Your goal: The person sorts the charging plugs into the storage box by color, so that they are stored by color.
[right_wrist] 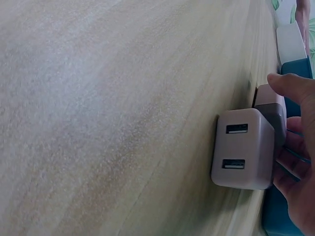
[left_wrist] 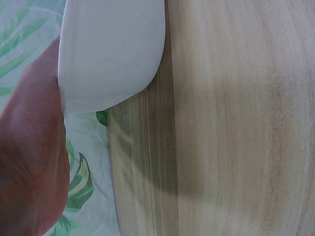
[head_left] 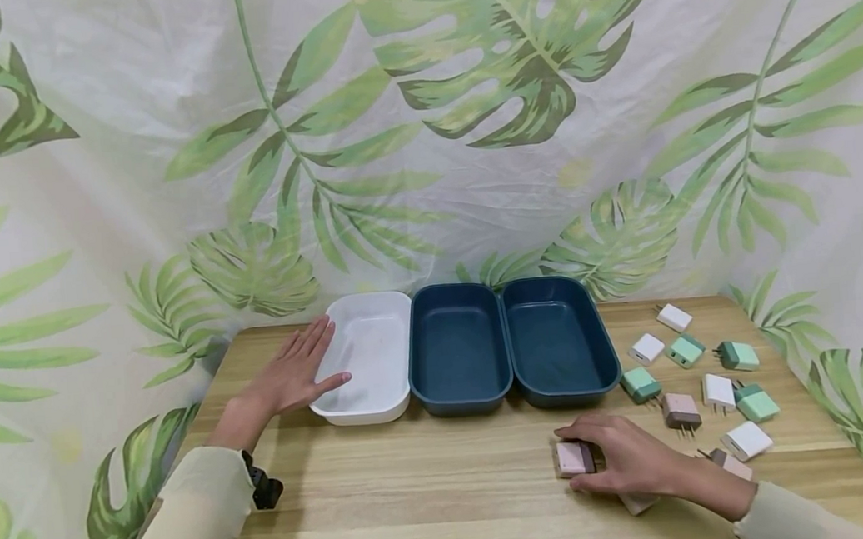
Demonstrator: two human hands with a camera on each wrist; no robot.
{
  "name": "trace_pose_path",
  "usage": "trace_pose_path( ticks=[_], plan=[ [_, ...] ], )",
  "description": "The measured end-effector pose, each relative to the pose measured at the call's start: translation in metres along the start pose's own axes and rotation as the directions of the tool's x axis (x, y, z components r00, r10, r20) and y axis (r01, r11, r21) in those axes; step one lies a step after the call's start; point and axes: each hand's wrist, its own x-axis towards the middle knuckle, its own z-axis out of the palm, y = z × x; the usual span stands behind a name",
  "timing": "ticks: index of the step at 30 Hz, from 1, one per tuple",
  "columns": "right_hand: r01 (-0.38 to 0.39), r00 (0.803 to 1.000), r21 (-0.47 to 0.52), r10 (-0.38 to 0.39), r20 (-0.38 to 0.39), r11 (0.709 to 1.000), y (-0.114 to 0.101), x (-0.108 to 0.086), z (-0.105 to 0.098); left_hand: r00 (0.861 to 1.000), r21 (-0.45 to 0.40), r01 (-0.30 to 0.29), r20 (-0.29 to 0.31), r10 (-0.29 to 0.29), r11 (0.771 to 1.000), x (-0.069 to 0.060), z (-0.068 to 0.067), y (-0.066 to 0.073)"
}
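My left hand lies with straight fingers along the left rim of a white tray, its thumb reaching over the inside. In the left wrist view that hand is beside the tray's wall. On the tabletop, my right hand has thumb and fingers around a pink and brown USB charger, pinching it at its sides. Under that palm lies a second pink charger, partly covered; its two USB ports face the right wrist camera, where the charger is nearest.
Two dark blue trays stand right of the white one. At the right lie several chargers: white, green and pink, some with prongs showing. A leaf-patterned cloth hangs behind the wooden table.
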Motion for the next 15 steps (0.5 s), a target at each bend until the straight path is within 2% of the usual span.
trace_pose_path(
  ticks=[4,9,15],
  plan=[
    [-0.003,1.0,0.004,0.003,0.006,1.0,-0.0001,0.0012,0.0006,1.0,0.007,0.008,0.002,-0.008,1.0,-0.0009,-0.0015,0.002],
    [-0.002,1.0,0.012,0.002,0.014,1.0,-0.0001,0.0026,-0.0008,1.0,-0.002,-0.007,-0.023,0.007,1.0,-0.0015,-0.0019,0.0022],
    [0.002,1.0,0.019,-0.003,0.014,1.0,0.0002,0.0025,-0.0008,1.0,0.036,0.005,-0.019,-0.004,0.999,-0.0007,-0.002,0.0033]
  ],
)
